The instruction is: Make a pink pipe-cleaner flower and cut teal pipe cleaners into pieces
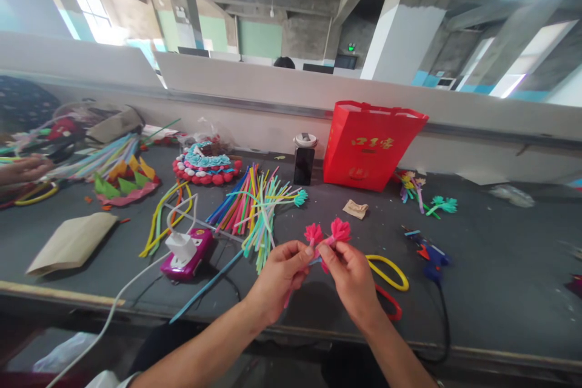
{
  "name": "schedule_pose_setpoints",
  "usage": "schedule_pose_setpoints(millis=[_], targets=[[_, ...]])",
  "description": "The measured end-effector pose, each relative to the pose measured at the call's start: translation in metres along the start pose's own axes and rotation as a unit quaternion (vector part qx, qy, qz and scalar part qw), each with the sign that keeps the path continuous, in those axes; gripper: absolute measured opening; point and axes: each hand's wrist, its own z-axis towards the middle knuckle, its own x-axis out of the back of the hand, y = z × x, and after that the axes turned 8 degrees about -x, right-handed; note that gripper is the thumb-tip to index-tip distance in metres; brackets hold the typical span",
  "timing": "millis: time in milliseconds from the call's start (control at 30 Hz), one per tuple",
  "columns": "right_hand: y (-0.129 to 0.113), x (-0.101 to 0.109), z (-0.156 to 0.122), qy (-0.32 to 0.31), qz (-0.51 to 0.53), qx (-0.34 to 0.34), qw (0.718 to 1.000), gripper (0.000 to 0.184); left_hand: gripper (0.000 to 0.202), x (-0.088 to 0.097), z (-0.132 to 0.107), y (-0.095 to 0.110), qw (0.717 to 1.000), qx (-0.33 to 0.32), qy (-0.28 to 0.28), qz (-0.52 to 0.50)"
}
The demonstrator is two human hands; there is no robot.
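Close to the table's front edge, my left hand point(282, 276) pinches the stem of a pink pipe-cleaner flower point(313, 233). My right hand point(349, 276) is closed on a second pink pipe-cleaner flower point(341, 230), its fingertips nearly meeting those of my left. Both fluffy heads point up and away from me, and a bit of pink shows below them between the hands. A pink stem end sticks out under my left hand. Just right of my right hand lie a yellow pipe-cleaner loop point(388, 271) and a red one point(389, 303).
Bundled pipe cleaners point(248, 200) lie left of centre, behind a purple power strip point(193, 254). A red bag point(370, 145) and a dark phone point(304, 166) stand at the back. A blue glue gun point(430, 254) lies right, its cord trailing forward. Another person's hand point(30, 168) is far left.
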Motion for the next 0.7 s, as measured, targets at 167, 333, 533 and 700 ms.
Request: schedule_pose_setpoints(millis=[167, 333, 533, 700], targets=[[-0.003, 0.002, -0.004, 0.042, -0.023, 0.038, 0.998, 0.033, 0.034, -0.003, -0.006, 0.002, 0.999, -0.034, -0.014, 0.026], [0.000, 0.004, -0.001, 0.027, 0.015, 0.022, 0.999, 0.031, 0.031, -0.003, -0.004, 0.004, 0.999, -0.020, -0.019, 0.021], [-0.004, 0.010, 0.003, -0.051, 0.086, -0.014, 0.995, 0.033, 0.026, -0.001, 0.002, 0.004, 0.999, 0.012, -0.037, -0.027], [-0.006, 0.010, 0.000, -0.055, 0.074, -0.019, 0.996, 0.029, 0.025, 0.001, 0.002, 0.002, 0.999, -0.024, -0.021, -0.026]])
